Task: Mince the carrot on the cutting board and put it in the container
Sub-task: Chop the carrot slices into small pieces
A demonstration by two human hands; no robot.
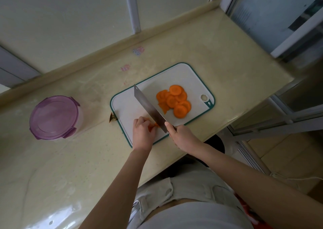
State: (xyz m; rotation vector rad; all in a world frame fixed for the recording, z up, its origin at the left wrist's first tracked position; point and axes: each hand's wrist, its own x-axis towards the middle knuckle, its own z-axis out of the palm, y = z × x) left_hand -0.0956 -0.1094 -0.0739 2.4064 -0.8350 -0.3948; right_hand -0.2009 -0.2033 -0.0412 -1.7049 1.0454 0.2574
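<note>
Orange carrot piece (151, 126) lies pinched under the left hand's (142, 132) curled fingers on the white cutting board (192, 78); the right hand (181, 137) grips the cleaver (148, 106) beside it. Beyond lie carrot slices (174, 101); the purple-lidded container (54, 117) stands well left.

R hand (181, 138) w/ knife (148, 106), L hand (143, 132) on carrot (151, 127)

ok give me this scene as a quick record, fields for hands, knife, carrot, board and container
left hand: holds a carrot piece down at the near left of the cutting board
right hand: grips the knife by its handle
knife: blade angled across the cutting board, right beside the left hand
carrot slices: round, piled on the right half of the cutting board, not yet minced
container: on the counter, left of the cutting board, purple lid on
</note>
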